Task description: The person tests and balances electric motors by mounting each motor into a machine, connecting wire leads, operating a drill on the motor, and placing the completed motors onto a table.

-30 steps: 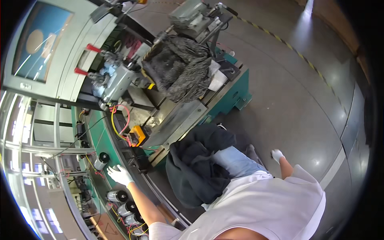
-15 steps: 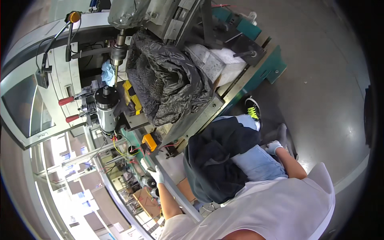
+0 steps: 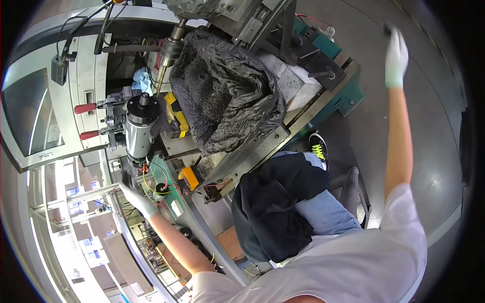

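Both my arms are stretched out, away from each other. My left hand, in a white glove with dark fingertips, is at the left with its fingers extended and nothing visible in it. It is nearest to the lower end of a silver cylindrical motor with a black top, and to thin coloured wires. My right hand, gloved alike, is raised over the grey floor at the far right. Its fingers are straight, and I see nothing held. A dark jacket lies across my lap.
A drill chuck with a long bit points down toward the motor. Beside it a black plastic bag holds dark shavings. Red-handled toggle clamps, a yellow-and-black block, an orange box and a machine bed edge surround it.
My left hand has moved outward to the left and up, away from a small white object. My right hand has left my thigh and swung far out to the upper right.
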{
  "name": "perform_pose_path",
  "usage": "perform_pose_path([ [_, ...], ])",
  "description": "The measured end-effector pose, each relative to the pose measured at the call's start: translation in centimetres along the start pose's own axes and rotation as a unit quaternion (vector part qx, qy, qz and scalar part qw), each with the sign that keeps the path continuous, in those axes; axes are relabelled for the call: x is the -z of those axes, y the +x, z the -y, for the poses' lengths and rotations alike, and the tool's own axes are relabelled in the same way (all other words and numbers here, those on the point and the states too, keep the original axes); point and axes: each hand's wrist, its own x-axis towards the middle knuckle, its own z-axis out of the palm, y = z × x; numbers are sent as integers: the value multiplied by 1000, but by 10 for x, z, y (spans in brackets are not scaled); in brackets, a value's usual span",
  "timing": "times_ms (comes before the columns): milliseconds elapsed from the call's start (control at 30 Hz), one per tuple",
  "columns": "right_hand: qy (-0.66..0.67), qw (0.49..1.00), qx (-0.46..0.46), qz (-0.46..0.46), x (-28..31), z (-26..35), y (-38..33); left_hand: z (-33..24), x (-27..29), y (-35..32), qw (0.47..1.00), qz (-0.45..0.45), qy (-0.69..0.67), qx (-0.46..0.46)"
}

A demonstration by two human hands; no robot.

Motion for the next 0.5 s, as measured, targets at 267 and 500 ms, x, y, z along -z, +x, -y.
perform_pose_path([
  [267,-25,975,-119,185,-168,1,187,-18,-66,30,968,123,-109,188],
  [500,424,838,-280,198,-188,45,245,8,-71,42,971,75,-125,187],
])
